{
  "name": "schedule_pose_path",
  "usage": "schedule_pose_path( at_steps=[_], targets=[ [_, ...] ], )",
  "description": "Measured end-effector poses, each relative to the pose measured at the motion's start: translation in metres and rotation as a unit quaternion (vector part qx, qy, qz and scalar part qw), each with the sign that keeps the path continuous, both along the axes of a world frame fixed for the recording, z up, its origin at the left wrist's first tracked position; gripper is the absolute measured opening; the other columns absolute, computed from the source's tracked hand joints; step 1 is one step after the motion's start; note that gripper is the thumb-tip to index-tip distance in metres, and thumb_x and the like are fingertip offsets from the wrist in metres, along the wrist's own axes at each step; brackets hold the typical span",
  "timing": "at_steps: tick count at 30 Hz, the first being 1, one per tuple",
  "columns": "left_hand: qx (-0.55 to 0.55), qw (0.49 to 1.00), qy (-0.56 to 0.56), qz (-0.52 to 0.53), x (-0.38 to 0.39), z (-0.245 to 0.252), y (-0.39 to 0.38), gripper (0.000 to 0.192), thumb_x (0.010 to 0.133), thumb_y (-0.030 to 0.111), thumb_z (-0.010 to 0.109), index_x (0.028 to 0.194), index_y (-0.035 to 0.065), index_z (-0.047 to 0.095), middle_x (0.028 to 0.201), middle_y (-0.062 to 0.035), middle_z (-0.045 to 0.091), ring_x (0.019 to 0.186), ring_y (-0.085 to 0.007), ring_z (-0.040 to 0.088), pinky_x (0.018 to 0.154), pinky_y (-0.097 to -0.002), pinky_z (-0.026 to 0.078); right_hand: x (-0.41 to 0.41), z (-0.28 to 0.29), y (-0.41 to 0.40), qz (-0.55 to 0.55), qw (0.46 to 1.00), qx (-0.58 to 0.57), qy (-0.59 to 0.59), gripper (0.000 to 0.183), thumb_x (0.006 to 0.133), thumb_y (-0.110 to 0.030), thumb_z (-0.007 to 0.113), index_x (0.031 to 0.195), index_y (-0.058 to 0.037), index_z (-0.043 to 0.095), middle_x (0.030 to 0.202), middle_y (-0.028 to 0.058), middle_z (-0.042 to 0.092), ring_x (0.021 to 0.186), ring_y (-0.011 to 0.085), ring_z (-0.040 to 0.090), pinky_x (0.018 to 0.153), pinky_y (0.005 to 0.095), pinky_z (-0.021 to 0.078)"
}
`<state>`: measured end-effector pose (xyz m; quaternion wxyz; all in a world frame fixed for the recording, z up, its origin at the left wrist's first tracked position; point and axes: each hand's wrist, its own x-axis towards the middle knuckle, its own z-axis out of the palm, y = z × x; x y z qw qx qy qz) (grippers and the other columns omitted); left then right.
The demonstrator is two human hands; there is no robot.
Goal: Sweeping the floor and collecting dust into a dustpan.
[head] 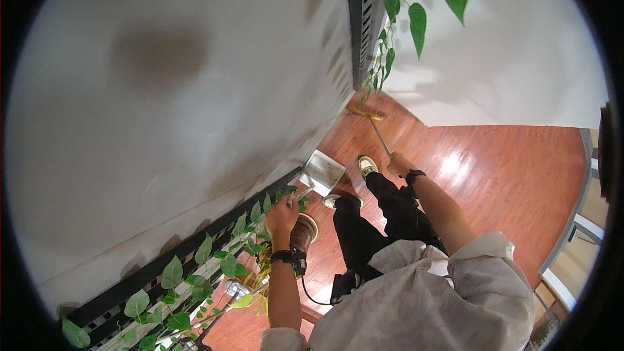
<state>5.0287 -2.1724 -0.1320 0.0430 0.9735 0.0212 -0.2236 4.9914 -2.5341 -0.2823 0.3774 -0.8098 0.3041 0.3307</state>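
My right hand (400, 164) grips the handle of a broom (380, 135), whose yellowish head lies on the wood-look floor near the corner where the walls meet. In my left hand (282, 215) is the upper end of a long-handled dustpan's handle. The pale dustpan (323, 171) rests on the floor beside the wall, close to my shoes, with dark specks or dirt on its pan. Leaves of a trailing vine partly cover the area beside my left hand.
Green vines (200, 287) run along a black rail at the lower left. A brown pot (303, 231) stands below my left hand. More leaves (418, 27) hang near the corner. White walls (487, 78) border the floor (507, 180); a grey-edged shelf or frame (575, 224) is at the right.
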Motion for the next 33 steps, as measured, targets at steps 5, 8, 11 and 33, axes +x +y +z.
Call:
schedule_pose_path(
  at_steps=[5,8,11,33],
  targets=[
    [0.008,1.0,-0.021,0.002,-0.001,-0.005,0.008,0.032,0.08,0.039,0.054,0.096,0.0126,0.065,0.082,-0.0176,0.066,0.077,-0.0379,0.063,0.068,-0.0477,0.05,-0.003,0.04,-0.06,0.018,0.992,0.116,0.05,0.014,0.076,-0.002,0.05,0.076,0.0097,0.058,0.054,0.0151,0.055,0.045,0.0246,0.056,0.038,0.0351,0.0402],
    [-0.028,0.999,-0.004,0.019,-0.002,-0.006,0.009,0.032,0.08,0.039,0.054,0.097,0.0134,0.064,0.084,-0.0176,0.066,0.08,-0.0378,0.062,0.071,-0.0474,0.05,-0.016,0.051,-0.081,-0.085,0.987,0.135,0.033,0.018,0.08,-0.005,0.049,0.078,0.0103,0.058,0.057,0.0138,0.056,0.042,0.0219,0.052,0.038,0.0339,0.0395],
    [-0.022,0.999,-0.004,0.023,-0.003,-0.007,0.016,0.032,0.08,0.039,0.054,0.098,0.0142,0.064,0.084,-0.0184,0.065,0.08,-0.0381,0.062,0.072,-0.0473,0.05,-0.024,0.042,-0.081,-0.145,0.983,0.11,0.03,0.017,0.078,-0.009,0.051,0.09,0.002,0.057,0.055,0.008,0.055,0.04,0.0164,0.052,0.03,0.0304,0.0349],
    [0.016,0.999,0.042,0.021,0.001,-0.005,0.011,0.041,0.08,0.042,0.054,0.106,0.0118,0.062,0.087,-0.0197,0.065,0.083,-0.0375,0.062,0.071,-0.0456,0.05,-0.001,0.019,0.034,0.28,0.958,0.047,0.03,0.027,0.057,-0.014,0.062,0.062,0.0123,0.058,0.065,0.0323,0.057,0.07,0.0389,0.065,0.053,0.045,0.0489]
  ],
)
